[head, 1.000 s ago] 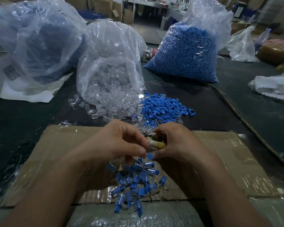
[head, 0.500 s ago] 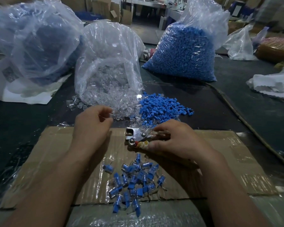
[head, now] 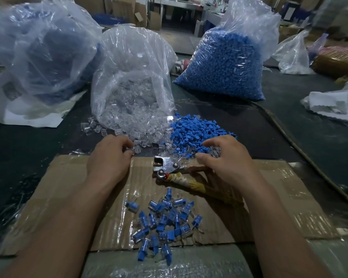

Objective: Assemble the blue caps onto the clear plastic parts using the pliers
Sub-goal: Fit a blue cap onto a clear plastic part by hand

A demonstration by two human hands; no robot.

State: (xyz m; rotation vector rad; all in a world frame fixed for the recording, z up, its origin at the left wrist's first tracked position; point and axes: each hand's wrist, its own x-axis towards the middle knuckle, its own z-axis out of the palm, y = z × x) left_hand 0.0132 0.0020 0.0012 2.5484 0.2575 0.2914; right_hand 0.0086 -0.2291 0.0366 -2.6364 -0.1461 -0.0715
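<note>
Head view, left to right: beyond the left hand and off to its left slumps a large cloudy bag [head: 38, 57] with dark blue contents. Straight ahead of that hand stands an open bag of clear parts [head: 133, 87]. Loose clear plastic parts [head: 149, 137] spill from its mouth down to the fingertips. The left hand [head: 109, 159] lies palm down, fingers and thumb curled at the edge of this spill. One clear part sits right at its fingertips, but whether it is pinched cannot be told.

The two hands are well apart. Between them the pliers [head: 167, 166] lie flat on the cardboard sheet [head: 68, 197]. Their long axis runs left to right, slanting toward the person at the right end. The bare metal head points at the left hand, jaws slightly parted. The two handles, wrapped in yellowish tape, run back under the right hand and wrist.

Just ahead of the pliers head, reaching the right fingertips, is a heap of loose blue caps [head: 193, 133]. The right hand [head: 229, 161] arches over the handles, fingers curled down into mixed caps and clear parts; whether it holds anything cannot be told. Far beyond it stands a full bag of blue caps [head: 225, 63]. Nearer the person, between the forearms, lies a pile of capped pieces [head: 165, 223], clear bodies with blue tops.
</note>
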